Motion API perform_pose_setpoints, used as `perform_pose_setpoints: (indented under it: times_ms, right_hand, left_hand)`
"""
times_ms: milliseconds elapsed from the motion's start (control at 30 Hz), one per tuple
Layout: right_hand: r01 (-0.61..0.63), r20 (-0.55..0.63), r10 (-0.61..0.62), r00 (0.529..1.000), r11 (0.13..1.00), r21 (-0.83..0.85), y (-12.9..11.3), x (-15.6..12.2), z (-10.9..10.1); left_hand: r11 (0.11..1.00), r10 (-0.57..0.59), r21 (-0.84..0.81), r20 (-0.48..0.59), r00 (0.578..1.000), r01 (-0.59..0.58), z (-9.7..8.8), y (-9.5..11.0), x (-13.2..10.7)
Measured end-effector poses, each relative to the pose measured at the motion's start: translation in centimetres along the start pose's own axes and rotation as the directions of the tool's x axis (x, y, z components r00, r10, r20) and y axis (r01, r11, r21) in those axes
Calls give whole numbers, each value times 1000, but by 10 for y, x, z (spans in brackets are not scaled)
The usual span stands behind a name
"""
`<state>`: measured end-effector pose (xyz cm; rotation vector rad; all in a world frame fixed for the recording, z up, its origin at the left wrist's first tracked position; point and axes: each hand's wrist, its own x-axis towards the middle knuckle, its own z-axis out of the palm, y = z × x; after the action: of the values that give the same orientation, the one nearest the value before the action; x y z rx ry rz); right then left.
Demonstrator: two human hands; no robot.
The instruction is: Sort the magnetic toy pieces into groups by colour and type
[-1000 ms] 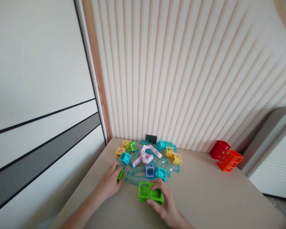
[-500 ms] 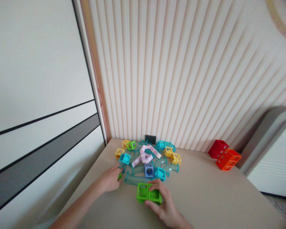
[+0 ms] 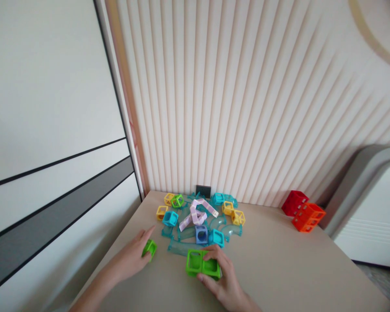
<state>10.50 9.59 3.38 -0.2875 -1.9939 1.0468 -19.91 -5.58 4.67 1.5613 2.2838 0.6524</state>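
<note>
My right hand [image 3: 223, 274] grips the right part of two joined green cube blocks [image 3: 195, 263], thumb at the near side and fingers over the top. On the left, my left hand [image 3: 134, 253] holds a single green cube block [image 3: 150, 249] between thumb and fingers, with the index finger stretched out. The palm hides part of that cube. Beyond the hands lie clear teal tubes [image 3: 183, 248], a blue cube with a round hole [image 3: 202, 234], a light-blue cube [image 3: 216, 238] and a bent lilac strip [image 3: 195, 212].
Yellow cubes [image 3: 238, 217] and another green cube [image 3: 177, 200] lie around the pile. Red blocks [image 3: 294, 203] and orange blocks [image 3: 308, 217] stand at the right of the beige table [image 3: 273, 260]. A small black object [image 3: 203, 191] is by the ribbed wall [image 3: 214, 95].
My left hand has drawn back left and nearer, away from the pile, bringing the single green cube with it. The right hand keeps its grip on the joined green cubes.
</note>
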Motion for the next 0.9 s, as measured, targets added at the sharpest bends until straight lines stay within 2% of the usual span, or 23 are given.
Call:
perform_pose_setpoints:
  times_ms: [67,133,167,233,300,400,500,567,633,900]
  right_hand:
    - [-26,-88,29,996,999,24,3,0,2]
    - [-81,-211,92,973,995,61,6,0,3]
    - [-118,-276,137,951,989,85,7,1,3]
    - [-201,-387,244,889,968,149,10,4,2]
    - [-268,-467,342,815,938,219,14,8,-2]
    - [-318,-530,447,721,893,320,20,16,-13]
    - [-315,-558,521,646,848,427,26,21,-21]
    - [-298,-567,555,609,823,484,30,23,-23]
    - [-282,-556,577,598,801,528,33,23,-22]
    - [-251,-433,621,653,717,651,23,20,-10]
  left_hand:
    - [991,15,-130,-108,994,-29,-6,11,0]
    - [945,35,-315,-169,985,-87,-10,32,5]
    - [895,38,-434,-156,987,-103,-9,45,10]
    - [740,38,-665,-107,994,-100,-3,71,21]
    - [592,12,-796,-149,989,-127,12,94,35]
    - [426,-28,-889,-196,980,-166,43,117,53]
    - [304,-85,-934,-224,971,-189,74,126,62]
    - [258,-106,-945,-235,966,-202,87,128,62]
    - [240,-97,-947,-243,965,-214,94,129,58]
    - [192,-51,-964,-199,979,-186,102,131,43]
